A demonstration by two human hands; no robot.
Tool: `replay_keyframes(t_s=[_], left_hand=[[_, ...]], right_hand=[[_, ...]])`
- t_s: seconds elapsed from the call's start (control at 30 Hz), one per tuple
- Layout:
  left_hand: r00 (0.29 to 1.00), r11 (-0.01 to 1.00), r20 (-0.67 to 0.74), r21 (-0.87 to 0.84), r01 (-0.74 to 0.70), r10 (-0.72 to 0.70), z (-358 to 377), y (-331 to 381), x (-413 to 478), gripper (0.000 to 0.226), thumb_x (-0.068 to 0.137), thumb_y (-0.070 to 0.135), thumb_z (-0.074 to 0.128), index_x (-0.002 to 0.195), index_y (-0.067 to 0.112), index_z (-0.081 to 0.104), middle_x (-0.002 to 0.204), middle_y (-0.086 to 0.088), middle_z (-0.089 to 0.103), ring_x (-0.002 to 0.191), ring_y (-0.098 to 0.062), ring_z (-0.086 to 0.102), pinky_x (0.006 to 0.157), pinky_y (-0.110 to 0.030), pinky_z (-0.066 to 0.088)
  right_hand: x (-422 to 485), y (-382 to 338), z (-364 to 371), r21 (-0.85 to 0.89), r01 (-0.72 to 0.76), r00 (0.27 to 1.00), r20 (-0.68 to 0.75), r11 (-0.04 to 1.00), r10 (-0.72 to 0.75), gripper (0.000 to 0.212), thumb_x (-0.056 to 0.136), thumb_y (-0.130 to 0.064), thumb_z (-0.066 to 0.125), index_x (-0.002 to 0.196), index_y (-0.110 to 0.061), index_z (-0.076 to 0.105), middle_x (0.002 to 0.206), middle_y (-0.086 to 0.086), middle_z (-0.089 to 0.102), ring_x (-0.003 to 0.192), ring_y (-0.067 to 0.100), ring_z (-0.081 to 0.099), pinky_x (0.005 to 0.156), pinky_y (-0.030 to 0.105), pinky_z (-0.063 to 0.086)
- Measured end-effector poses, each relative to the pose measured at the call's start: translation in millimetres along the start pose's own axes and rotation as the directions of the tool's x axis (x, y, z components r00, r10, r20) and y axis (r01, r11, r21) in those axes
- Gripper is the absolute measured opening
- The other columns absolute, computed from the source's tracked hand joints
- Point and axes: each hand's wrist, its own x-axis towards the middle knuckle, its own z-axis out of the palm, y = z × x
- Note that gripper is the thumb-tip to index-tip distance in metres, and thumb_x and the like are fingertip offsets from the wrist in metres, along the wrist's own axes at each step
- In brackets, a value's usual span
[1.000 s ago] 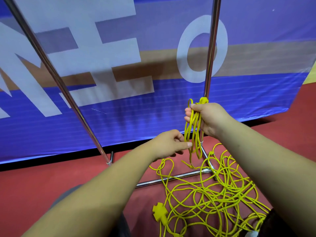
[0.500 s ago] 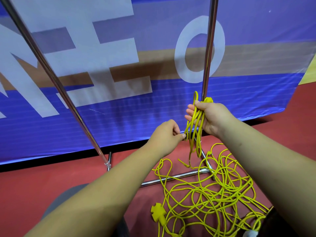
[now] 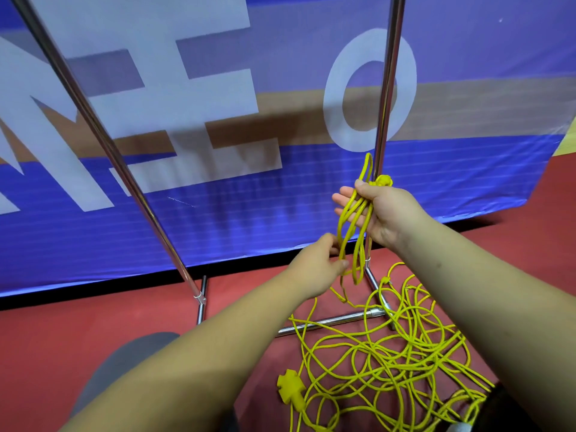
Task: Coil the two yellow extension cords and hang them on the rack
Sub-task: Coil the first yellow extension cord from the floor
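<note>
Right hand [image 3: 385,213] grips the coil [image 3: 353,219], loops hanging toward 6 o'clock; left hand [image 3: 314,266], nearer the loose cord [image 3: 389,353] at 5 o'clock, pinches its lower end.

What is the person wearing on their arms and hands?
Nothing that shows. The left forearm and right forearm are bare, with no sleeves in view. The left hand and right hand have no gloves, and no rings, watch or bracelets are visible.
</note>
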Motion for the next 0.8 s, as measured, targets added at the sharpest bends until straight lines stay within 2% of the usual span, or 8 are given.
replay_keyframes(t_s=[0.07, 0.17, 0.3, 0.4, 0.53, 0.6, 0.7, 0.8], left_hand=[[0.999, 1.0, 0.053, 0.024, -0.014, 0.013, -5, -6, 3, 0.027, 0.095, 0.031, 0.073, 0.117, 0.02, 0.061, 0.111, 0.003, 0.073, 0.101, -0.016, 0.07, 0.099, -0.042, 0.054], [0.988, 1.0, 0.153, 0.007, 0.006, -0.007, -16, -9, 4, 0.03, 0.092, 0.04, 0.078, 0.109, 0.018, 0.067, 0.093, 0.004, 0.07, 0.083, -0.012, 0.062, 0.085, -0.035, 0.053], [0.963, 0.994, 0.264, -0.079, 0.071, -0.048, -28, -13, 4, 0.04, 0.096, 0.034, 0.075, 0.11, -0.001, 0.062, 0.104, -0.015, 0.077, 0.081, -0.014, 0.068, 0.077, -0.034, 0.048], [0.955, 0.975, 0.288, -0.184, 0.127, -0.07, -42, -13, 3, 0.028, 0.102, 0.026, 0.067, 0.107, -0.001, 0.06, 0.101, -0.012, 0.076, 0.083, -0.022, 0.074, 0.076, -0.035, 0.05], [0.967, 0.97, 0.247, -0.215, 0.116, -0.061, -58, -15, 2, 0.017, 0.104, 0.026, 0.065, 0.098, 0.011, 0.063, 0.106, -0.013, 0.079, 0.083, -0.018, 0.075, 0.075, -0.033, 0.054], [0.979, 0.985, 0.189, -0.145, 0.099, -0.071, -57, -17, 2, 0.016, 0.102, 0.027, 0.067, 0.096, 0.013, 0.063, 0.103, -0.007, 0.08, 0.09, -0.018, 0.076, 0.076, -0.035, 0.056], [0.997, 0.999, 0.07, -0.024, 0.024, -0.023, -51, -15, 3, 0.018, 0.104, 0.026, 0.063, 0.098, 0.009, 0.06, 0.096, -0.003, 0.08, 0.077, -0.01, 0.072, 0.073, -0.031, 0.052], [0.997, 0.988, 0.075, -0.152, 0.015, -0.004, -48, -5, 0, 0.017, 0.108, 0.027, 0.054, 0.1, 0.013, 0.056, 0.088, -0.007, 0.072, 0.083, -0.026, 0.078, 0.072, -0.034, 0.051]], right_hand=[[0, 1, -1, -0.004, -0.01, 1.0, -0.013, 1.0, 0.01, 0.011, 0.109, -0.011, 0.057, 0.113, -0.001, 0.06, 0.093, 0.015, 0.082, 0.09, 0.03, 0.081, 0.066, 0.043, 0.067], [0, 1, -3, -0.005, -0.021, 0.999, -0.029, 1.0, 0.021, 0.011, 0.109, -0.01, 0.057, 0.111, 0.0, 0.061, 0.094, 0.015, 0.081, 0.091, 0.031, 0.081, 0.066, 0.044, 0.067], [-2, 0, -4, -0.05, -0.013, 1.0, -0.023, 0.999, 0.012, 0.014, 0.108, -0.013, 0.059, 0.116, -0.002, 0.064, 0.094, 0.01, 0.083, 0.088, 0.025, 0.082, 0.064, 0.039, 0.066], [-4, -2, -6, -0.117, 0.029, 0.999, -0.015, 0.993, -0.031, 0.023, 0.106, -0.019, 0.064, 0.123, -0.004, 0.064, 0.102, 0.008, 0.083, 0.091, 0.023, 0.082, 0.064, 0.034, 0.065], [-4, -8, -7, -0.101, 0.058, 0.997, -0.04, 0.993, -0.062, 0.031, 0.105, -0.02, 0.067, 0.131, -0.003, 0.063, 0.106, 0.007, 0.083, 0.094, 0.023, 0.081, 0.065, 0.033, 0.065], [-3, -9, -7, -0.07, 0.051, 0.997, -0.057, 0.996, -0.055, 0.029, 0.105, -0.017, 0.066, 0.13, -0.003, 0.063, 0.105, 0.009, 0.083, 0.093, 0.024, 0.081, 0.065, 0.034, 0.065], [-2, -9, -6, -0.033, 0.032, 0.998, -0.056, 0.999, -0.034, 0.02, 0.107, -0.018, 0.064, 0.122, -0.005, 0.065, 0.103, 0.008, 0.083, 0.092, 0.022, 0.082, 0.064, 0.033, 0.065], [-3, -13, -4, -0.008, 0.04, 0.998, -0.047, 0.999, -0.04, 0.015, 0.108, -0.021, 0.062, 0.111, -0.007, 0.066, 0.102, 0.005, 0.083, 0.089, 0.019, 0.082, 0.063, 0.03, 0.064]])
